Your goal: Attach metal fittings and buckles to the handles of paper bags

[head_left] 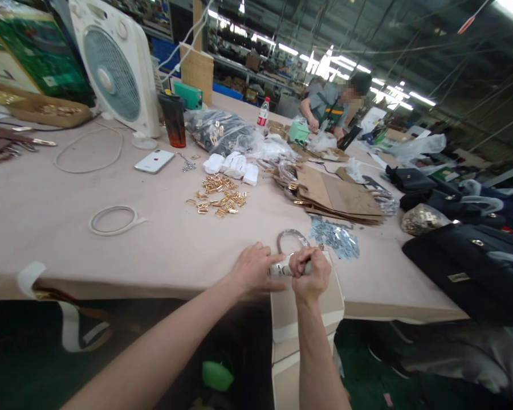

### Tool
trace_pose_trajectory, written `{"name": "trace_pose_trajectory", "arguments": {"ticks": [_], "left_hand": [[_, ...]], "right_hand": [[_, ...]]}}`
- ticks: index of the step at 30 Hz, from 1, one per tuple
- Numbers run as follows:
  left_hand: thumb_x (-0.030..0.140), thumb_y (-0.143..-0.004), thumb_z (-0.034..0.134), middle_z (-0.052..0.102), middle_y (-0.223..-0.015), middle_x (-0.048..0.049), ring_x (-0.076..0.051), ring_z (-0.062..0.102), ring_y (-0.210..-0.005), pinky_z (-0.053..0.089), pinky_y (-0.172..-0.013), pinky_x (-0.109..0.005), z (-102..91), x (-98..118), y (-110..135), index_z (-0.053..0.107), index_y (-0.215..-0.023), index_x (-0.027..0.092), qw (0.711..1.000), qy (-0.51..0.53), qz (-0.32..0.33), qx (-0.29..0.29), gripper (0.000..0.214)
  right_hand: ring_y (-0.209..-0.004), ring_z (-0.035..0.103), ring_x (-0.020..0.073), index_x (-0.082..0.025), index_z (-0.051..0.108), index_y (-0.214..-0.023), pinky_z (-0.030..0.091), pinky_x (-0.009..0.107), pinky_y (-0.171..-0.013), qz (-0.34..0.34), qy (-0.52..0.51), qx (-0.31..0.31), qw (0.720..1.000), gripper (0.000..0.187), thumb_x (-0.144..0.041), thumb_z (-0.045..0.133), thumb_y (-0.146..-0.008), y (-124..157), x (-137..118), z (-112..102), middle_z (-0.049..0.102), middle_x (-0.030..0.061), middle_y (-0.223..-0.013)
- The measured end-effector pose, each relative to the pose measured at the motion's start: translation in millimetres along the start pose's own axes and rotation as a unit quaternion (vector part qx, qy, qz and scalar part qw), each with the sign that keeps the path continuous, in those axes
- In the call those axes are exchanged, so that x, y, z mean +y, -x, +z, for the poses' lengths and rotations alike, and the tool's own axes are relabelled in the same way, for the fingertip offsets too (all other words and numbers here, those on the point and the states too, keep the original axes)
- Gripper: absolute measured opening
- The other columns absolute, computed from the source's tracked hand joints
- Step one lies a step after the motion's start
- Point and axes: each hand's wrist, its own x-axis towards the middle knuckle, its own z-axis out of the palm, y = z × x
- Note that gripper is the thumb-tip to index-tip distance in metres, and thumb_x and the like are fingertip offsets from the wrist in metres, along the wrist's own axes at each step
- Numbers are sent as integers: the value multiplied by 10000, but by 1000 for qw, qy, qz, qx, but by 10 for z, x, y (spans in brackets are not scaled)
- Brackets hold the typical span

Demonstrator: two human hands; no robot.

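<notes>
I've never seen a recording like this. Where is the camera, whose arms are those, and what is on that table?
There's no machine here. This single picture comes from a camera worn on a person's head, looking forward and down, so the two arms are that person's own. The right hand grips a small white-and-grey tool, too hidden to name exactly, and the left hand is at its white end. A curved metal hoop lies just beyond them. The long pale table also holds gold metal fittings, white packets, brown cardboard sheets and black bags. Farther along, a co-worker stands at the table.
</notes>
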Motion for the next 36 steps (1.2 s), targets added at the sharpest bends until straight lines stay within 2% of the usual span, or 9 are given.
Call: {"name": "trace_pose_trajectory", "arguments": {"ticks": [4, 7, 12, 14, 18, 21, 25, 31, 36], "left_hand": [[721, -764, 723, 632, -912, -79, -290, 546, -955, 436, -806, -359, -40, 24, -7, 716, -1193, 342, 1000, -6, -1, 2, 573], [735, -759, 717, 642, -905, -78, -287, 554, -939, 436, -782, -357, -58, 22, -15, 714, -1180, 336, 1000, -8, 2, -6, 580], [759, -733, 728, 652, -919, -59, -279, 562, -935, 446, -783, -360, -50, 9, -14, 687, -1220, 353, 1000, -7, 10, 6, 636], [712, -756, 729, 651, -907, -56, -274, 566, -936, 453, -785, -360, -50, 16, -14, 713, -1129, 320, 1000, -12, 6, 7, 540], [599, -789, 734, 652, -888, -67, -263, 581, -935, 465, -792, -355, -64, 33, -19, 722, -923, 248, 1000, -23, 0, -3, 376], [651, -762, 748, 657, -908, -65, -265, 582, -929, 467, -798, -359, -71, 29, -13, 725, -995, 264, 1000, -23, 2, -1, 452], [736, -729, 743, 665, -945, -55, -268, 578, -952, 464, -807, -359, -62, 23, 0, 713, -1111, 316, 1000, -7, 5, 10, 569], [645, -780, 734, 652, -891, -67, -258, 575, -898, 457, -800, -365, -50, 22, -8, 735, -993, 268, 1000, -10, 0, 1, 433], [751, -722, 740, 657, -922, -48, -266, 571, -925, 457, -785, -359, -54, 2, 5, 713, -1139, 332, 1000, -5, 12, 18, 591]], "right_hand": [[-403, 356, 78, -188, 537, -663, 286, 212, -411, 19, 51, -51, 997, 418, -410, 546, -1017, 75, 127, 12, 377, -66, -523], [-403, 339, 75, -192, 523, -659, 273, 220, -411, 26, 63, -66, 995, 403, -377, 560, -1016, 64, 58, 41, 395, -61, -535], [-441, 380, 102, -210, 496, -647, 321, 255, -465, -63, 47, -88, 993, 389, -321, 539, -1017, 24, -141, 95, 369, -61, -533], [-473, 416, 114, -209, 487, -625, 345, 274, -501, -75, 92, -121, 986, 408, -311, 537, -1017, 46, -80, 67, 400, -47, -535], [-500, 433, 114, -202, 485, -602, 333, 282, -519, -34, 181, -178, 967, 435, -310, 541, -1019, 78, 145, -20, 457, -27, -552], [-485, 418, 111, -204, 473, -607, 317, 278, -505, -21, 156, -165, 974, 432, -297, 543, -1023, 68, 120, -30, 434, -37, -544], [-483, 415, 120, -214, 467, -615, 341, 287, -517, -43, 91, -132, 986, 424, -305, 527, -1025, 84, -39, 11, 410, -40, -545], [-479, 400, 109, -212, 453, -604, 313, 271, -493, -7, 146, -136, 980, 437, -326, 548, -1015, 108, 125, 6, 421, -43, -544], [-467, 390, 105, -219, 433, -624, 326, 260, -486, -17, 88, -99, 991, 426, -328, 533, -1023, 110, 99, -21, 380, -57, -537]]}}
